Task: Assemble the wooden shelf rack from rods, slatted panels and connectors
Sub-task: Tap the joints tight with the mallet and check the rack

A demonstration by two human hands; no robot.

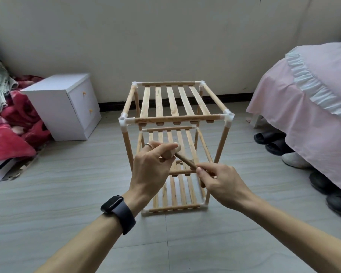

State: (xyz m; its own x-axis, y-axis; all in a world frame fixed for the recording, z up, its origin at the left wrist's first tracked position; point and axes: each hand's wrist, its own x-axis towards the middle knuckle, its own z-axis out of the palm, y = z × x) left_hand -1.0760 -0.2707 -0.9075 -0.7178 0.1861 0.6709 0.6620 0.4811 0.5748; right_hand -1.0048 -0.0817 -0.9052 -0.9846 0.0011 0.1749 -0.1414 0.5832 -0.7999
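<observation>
A wooden shelf rack [175, 119] stands upright on the floor in front of me, with three slatted panels joined by rods and white corner connectors [229, 114]. In front of the rack I hold a small wooden mallet [185, 159]. My left hand [152, 166], with a ring and a black watch on the wrist, wraps around the mallet's round head. My right hand [220, 184] pinches the lower end of its handle. Both hands hover at the height of the middle panel, near the rack's front side.
A white two-drawer cabinet [67, 107] sits to the left by the wall, beside red blankets [12, 131]. A bed with a pink cover [307, 107] is on the right, with several shoes [295, 158] under its edge. Grey floor tiles surround the rack.
</observation>
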